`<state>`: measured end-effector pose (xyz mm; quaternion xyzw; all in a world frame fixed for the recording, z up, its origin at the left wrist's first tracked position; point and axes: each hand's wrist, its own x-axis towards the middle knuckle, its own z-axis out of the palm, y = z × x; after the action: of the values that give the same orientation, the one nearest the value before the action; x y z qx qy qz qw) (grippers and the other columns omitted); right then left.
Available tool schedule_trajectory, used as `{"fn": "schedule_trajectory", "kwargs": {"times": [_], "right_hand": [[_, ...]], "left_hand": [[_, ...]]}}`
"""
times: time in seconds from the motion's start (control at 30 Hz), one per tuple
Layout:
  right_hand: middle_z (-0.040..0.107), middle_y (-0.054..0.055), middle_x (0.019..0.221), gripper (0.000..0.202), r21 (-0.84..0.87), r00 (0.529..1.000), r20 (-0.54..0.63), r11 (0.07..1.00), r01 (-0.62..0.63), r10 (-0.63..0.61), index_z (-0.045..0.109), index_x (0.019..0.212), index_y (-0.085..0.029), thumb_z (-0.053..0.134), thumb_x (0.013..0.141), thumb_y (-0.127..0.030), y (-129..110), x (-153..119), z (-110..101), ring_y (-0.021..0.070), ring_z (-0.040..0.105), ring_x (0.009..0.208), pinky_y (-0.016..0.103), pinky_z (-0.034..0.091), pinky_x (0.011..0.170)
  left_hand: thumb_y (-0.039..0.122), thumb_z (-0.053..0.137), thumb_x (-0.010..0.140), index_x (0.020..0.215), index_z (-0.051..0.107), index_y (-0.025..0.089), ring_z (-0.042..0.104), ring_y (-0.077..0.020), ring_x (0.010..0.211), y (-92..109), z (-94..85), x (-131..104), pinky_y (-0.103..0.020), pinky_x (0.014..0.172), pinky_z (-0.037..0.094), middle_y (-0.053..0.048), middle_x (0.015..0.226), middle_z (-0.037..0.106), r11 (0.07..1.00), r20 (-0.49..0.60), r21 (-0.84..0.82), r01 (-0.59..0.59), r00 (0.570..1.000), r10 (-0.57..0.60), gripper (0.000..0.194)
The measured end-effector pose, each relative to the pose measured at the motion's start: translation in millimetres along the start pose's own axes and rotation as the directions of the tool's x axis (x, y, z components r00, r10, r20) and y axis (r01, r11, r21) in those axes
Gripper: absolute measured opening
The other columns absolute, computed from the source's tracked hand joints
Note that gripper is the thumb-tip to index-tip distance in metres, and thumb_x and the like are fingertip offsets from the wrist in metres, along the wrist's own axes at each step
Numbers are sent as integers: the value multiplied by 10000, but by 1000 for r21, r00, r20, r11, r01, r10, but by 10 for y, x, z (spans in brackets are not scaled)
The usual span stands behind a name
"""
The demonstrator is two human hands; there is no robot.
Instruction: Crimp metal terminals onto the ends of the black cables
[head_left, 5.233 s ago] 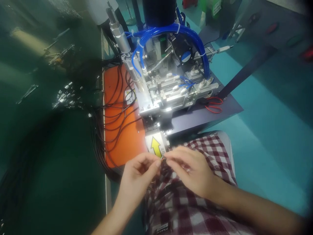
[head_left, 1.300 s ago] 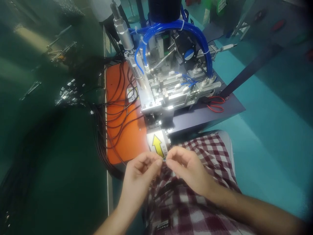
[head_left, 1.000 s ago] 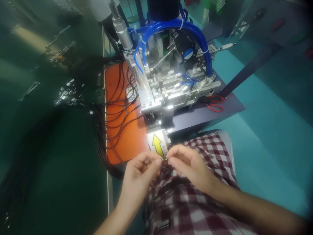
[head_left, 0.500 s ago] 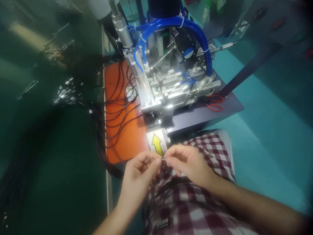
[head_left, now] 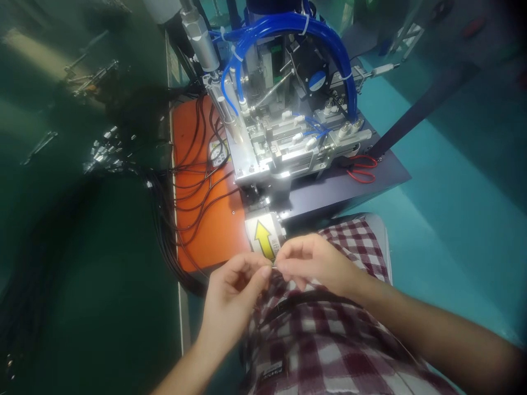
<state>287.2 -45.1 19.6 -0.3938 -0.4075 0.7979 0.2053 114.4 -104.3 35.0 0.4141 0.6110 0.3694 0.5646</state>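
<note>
My left hand (head_left: 236,288) is closed in a pinch, thumb against forefinger, in front of the machine. Facing it, my right hand (head_left: 315,263) also pinches, its fingertips nearly meeting the left ones. Between the two sets of fingertips shows a thin, light-coloured piece (head_left: 274,267), too small to name and mostly covered by the fingers. Just beyond the hands is a white label with a yellow arrow (head_left: 263,237) on a rounded machine part. Below them lies a checked maroon-and-white cloth garment (head_left: 321,340), with a dark cord or band (head_left: 304,298) across it.
A metal bench machine (head_left: 280,148) with thick blue air hoses (head_left: 288,24) stands ahead. Black cables (head_left: 201,181) trail over its orange cover (head_left: 206,236). Red-handled scissors (head_left: 363,169) rest on the dark base. On the dark green surface at left lies a bundle of metal-tipped cables (head_left: 109,151).
My right hand has shifted slightly left and up, and its forearm has risen a little. The left hand keeps its pinch, and the view has moved slightly.
</note>
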Motion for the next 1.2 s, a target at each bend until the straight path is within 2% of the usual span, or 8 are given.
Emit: {"fn": "schedule_trajectory", "kwargs": {"times": [0.13, 0.27, 0.47, 0.6, 0.73, 0.8, 0.97, 1.2], "right_hand": [[620, -23, 543, 75, 208, 971, 185, 959, -190, 152, 647, 657, -121, 670, 686, -186, 60, 64, -75, 28, 477, 406, 137, 347, 409], [651, 8, 545, 53, 133, 929, 283, 949, -285, 239, 662, 643, -110, 655, 647, -163, 2, 108, -120, 45, 501, 411, 145, 362, 410], [648, 8, 603, 85, -320, 966, 260, 943, 87, -1, 694, 702, -113, 610, 708, -127, -188, 42, -136, 83, 522, 503, 197, 405, 483], [669, 7, 687, 156, -588, 807, 430, 552, 591, -406, 711, 757, -139, 563, 768, -89, -209, 7, -155, 85, 512, 562, 218, 395, 555], [614, -29, 610, 144, -652, 628, 521, 205, 730, -578, 679, 712, -152, 565, 774, -89, -174, 49, -133, 76, 432, 510, 240, 334, 541], [607, -22, 623, 132, -681, 670, 426, 271, 680, -608, 662, 722, -152, 559, 786, -100, -144, 67, -99, 83, 442, 521, 239, 349, 547], [621, -2, 696, 116, -533, 909, 17, 766, 360, -415, 633, 816, -160, 532, 860, -196, -74, 30, -16, 93, 506, 549, 212, 404, 520], [591, -15, 644, 124, -538, 904, -67, 778, 325, -423, 619, 754, -161, 567, 851, -218, -18, -33, 96, 85, 485, 528, 207, 376, 491]], "left_hand": [[305, 670, 815, 789, 657, 159, 490, -80, 561, 8, -55, -5, -171, 526, 398, 13, 627, 579, 1000, 79, 14, -26, 997, 24, 149], [282, 665, 822, 799, 665, 170, 484, -78, 545, 23, -124, -1, -174, 510, 386, 13, 622, 583, 999, 213, 28, -44, 976, 37, 115], [250, 664, 824, 792, 662, 171, 495, -74, 560, 34, -181, 23, -170, 508, 379, 7, 663, 603, 999, 345, 46, -11, 938, -6, 85], [281, 673, 816, 789, 654, 164, 469, -63, 524, 23, -204, 69, -167, 490, 368, 22, 626, 573, 994, 389, 61, 89, 915, -106, 121], [309, 690, 798, 794, 664, 155, 429, -55, 508, -10, -191, 105, -165, 471, 339, 20, 630, 568, 990, 360, 39, 132, 923, -137, 156], [319, 692, 795, 786, 662, 153, 398, -51, 499, -27, -165, 109, -162, 457, 307, 28, 602, 543, 992, 278, -9, 127, 953, -120, 169], [310, 687, 801, 759, 633, 153, 400, -53, 501, -32, -100, 104, -159, 467, 325, 39, 576, 500, 982, 80, -151, 114, 991, -103, 172], [313, 683, 806, 773, 633, 159, 423, -51, 522, -11, -54, 91, -152, 482, 350, 31, 631, 534, 994, 0, -93, 52, 999, -52, 166]]}}
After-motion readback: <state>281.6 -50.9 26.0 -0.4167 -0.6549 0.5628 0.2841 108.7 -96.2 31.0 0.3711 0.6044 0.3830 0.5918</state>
